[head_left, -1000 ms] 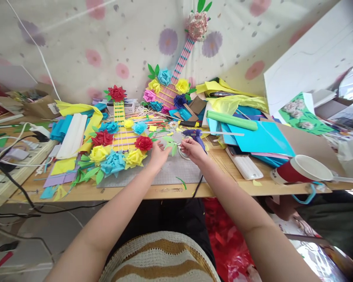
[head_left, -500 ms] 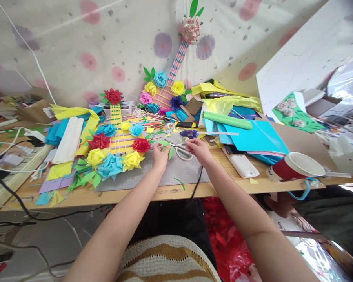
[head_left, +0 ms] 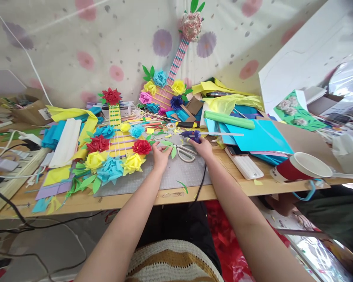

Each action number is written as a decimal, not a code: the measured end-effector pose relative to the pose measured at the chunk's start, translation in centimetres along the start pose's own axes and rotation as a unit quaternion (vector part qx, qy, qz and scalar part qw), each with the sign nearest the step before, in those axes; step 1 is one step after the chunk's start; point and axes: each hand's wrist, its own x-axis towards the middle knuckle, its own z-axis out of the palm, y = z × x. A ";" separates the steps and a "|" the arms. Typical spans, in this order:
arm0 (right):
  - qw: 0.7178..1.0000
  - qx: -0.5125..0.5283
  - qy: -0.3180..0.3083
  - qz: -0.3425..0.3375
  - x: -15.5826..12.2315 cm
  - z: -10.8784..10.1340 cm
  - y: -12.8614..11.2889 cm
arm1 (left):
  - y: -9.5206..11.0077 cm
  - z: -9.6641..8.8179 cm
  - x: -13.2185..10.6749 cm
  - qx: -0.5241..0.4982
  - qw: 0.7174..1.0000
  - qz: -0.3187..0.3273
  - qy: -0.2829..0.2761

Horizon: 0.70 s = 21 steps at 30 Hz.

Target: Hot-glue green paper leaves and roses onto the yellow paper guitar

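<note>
Near the middle of the cutting mat (head_left: 161, 183), my left hand (head_left: 160, 154) pinches a small green paper leaf (head_left: 173, 152) at its end. Grey-handled scissors (head_left: 186, 153) lie just right of the leaf, between my hands. My right hand (head_left: 202, 147) has its fingers closed at the handle of a dark blue hot glue gun (head_left: 191, 134). A long white glue stick sticks out of its back to the right. To the left lies a yellow paper guitar (head_left: 122, 143) edged with red, blue and yellow paper flowers and green leaves.
A pink flowered guitar (head_left: 176, 62) leans on the back curtain. Blue sheets (head_left: 263, 135), a green roll (head_left: 228, 120) and a white box-like object (head_left: 247, 166) lie to the right. A red-and-white paper cup (head_left: 300, 167) tilts near the front edge. Cables (head_left: 10, 199) hang at the left.
My right hand has moved from beside the scissors' handles to the glue gun and closed on it. My left hand keeps the leaf in nearly the same spot.
</note>
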 end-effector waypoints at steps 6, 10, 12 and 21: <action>0.993 0.094 0.066 -0.020 -0.8 -0.5 0.2 | 0.5 0.4 -0.8 0.013 0.999 -0.007 -0.039; 0.971 0.227 0.071 -0.011 -1.9 -1.3 0.2 | 0.3 0.4 -0.4 0.024 0.998 0.022 -0.059; 0.966 0.257 0.035 -0.004 -2.4 -1.7 -0.2 | 0.0 0.3 0.2 0.031 0.997 0.042 -0.056; 0.967 0.237 -0.085 -0.030 -3.9 -2.3 -1.1 | -0.5 -0.2 1.6 0.040 0.997 0.058 -0.022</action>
